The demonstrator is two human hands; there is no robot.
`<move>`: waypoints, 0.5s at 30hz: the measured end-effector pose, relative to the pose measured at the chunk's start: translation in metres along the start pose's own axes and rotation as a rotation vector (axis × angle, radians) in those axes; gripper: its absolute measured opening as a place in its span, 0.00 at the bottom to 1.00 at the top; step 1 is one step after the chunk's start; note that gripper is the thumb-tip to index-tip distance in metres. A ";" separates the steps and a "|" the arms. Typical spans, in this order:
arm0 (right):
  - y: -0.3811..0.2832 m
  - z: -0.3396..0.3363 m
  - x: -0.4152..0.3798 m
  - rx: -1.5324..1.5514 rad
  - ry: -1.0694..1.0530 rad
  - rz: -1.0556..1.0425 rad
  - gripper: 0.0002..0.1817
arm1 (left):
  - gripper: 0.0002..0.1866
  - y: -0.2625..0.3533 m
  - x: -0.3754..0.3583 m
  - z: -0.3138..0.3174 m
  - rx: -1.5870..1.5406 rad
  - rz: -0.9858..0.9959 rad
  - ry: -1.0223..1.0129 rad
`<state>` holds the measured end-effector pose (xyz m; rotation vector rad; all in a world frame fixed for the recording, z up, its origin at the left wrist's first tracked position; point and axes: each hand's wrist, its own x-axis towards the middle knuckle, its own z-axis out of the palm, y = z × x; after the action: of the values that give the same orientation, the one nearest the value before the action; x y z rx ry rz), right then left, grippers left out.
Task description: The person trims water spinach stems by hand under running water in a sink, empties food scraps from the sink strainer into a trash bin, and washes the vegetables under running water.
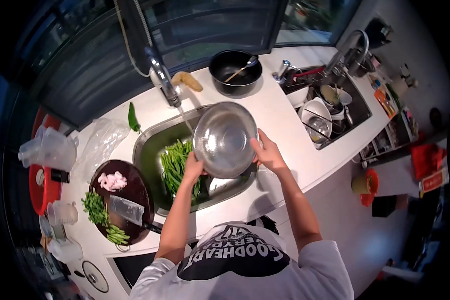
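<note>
Both my hands grip a round metal bowl [226,137] over the right part of the sink [144,150]. My left hand [194,169] holds its lower left rim, and my right hand [268,152] its right rim. No food shows inside the bowl. Water runs from the faucet [167,85] just left of the bowl. Long leafy greens [177,167] lie in the sink below, partly hidden by my left hand and the bowl.
Left of the sink, a round cutting board [135,180] bears a cleaver [127,209], chopped greens [96,207] and pale pink pieces [112,181]. A green pepper [133,117], ginger-like root [189,80] and black pot [230,87] stand behind. Dishes [317,112] fill a second sink on the right.
</note>
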<state>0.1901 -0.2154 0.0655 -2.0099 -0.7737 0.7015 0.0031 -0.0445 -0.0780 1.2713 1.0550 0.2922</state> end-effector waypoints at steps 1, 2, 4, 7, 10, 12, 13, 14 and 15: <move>0.031 -0.007 0.001 -0.020 0.073 -0.098 0.33 | 0.22 0.007 -0.011 -0.008 0.005 -0.028 0.006; 0.065 -0.015 0.003 -0.045 0.143 -0.197 0.33 | 0.21 0.013 -0.023 -0.016 0.007 -0.058 0.015; 0.131 -0.046 0.011 -0.575 0.396 -0.190 0.31 | 0.18 0.004 -0.028 -0.038 0.031 -0.173 -0.072; 0.193 -0.091 0.019 -0.705 0.525 -0.034 0.33 | 0.14 -0.003 -0.050 -0.063 0.093 -0.201 -0.003; 0.207 -0.090 0.033 -0.751 0.517 0.003 0.36 | 0.12 -0.008 -0.064 -0.080 -0.012 -0.325 0.002; 0.198 -0.077 0.042 -0.789 0.503 -0.023 0.38 | 0.10 -0.019 -0.065 -0.093 -0.149 -0.405 -0.054; 0.193 -0.069 0.047 -0.779 0.498 -0.057 0.38 | 0.10 -0.013 -0.068 -0.091 -0.171 -0.428 -0.056; 0.186 -0.061 0.052 -0.769 0.496 -0.092 0.39 | 0.09 -0.005 -0.073 -0.090 -0.193 -0.449 -0.059; 0.180 -0.048 0.059 -0.766 0.463 -0.125 0.39 | 0.08 0.001 -0.076 -0.087 -0.215 -0.470 -0.063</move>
<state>0.3098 -0.2768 -0.0763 -2.6245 -0.9533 -0.1925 -0.1038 -0.0422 -0.0343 0.8064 1.1983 0.0042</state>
